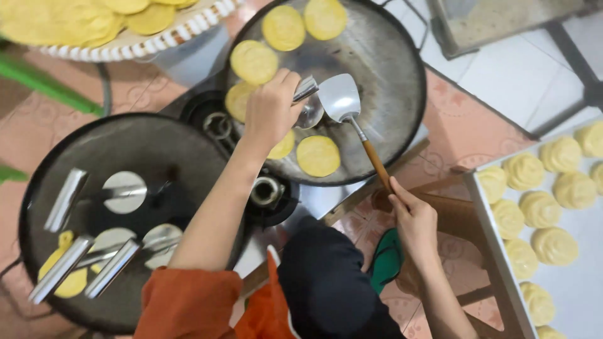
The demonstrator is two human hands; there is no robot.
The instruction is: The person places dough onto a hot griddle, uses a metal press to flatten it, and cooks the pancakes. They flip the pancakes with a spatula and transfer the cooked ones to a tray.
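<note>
Closed around a metal press handle, the left hand holds its grip over the right-hand round pan. Right hand grips the wooden end of a spatula, whose metal blade lies inside that pan beside the press. Flat yellow cakes sit around the pan's inner edge. Left of the pan, a second dark pan carries several metal presses. Right of it, a white tray holds raw dough mounds.
</note>
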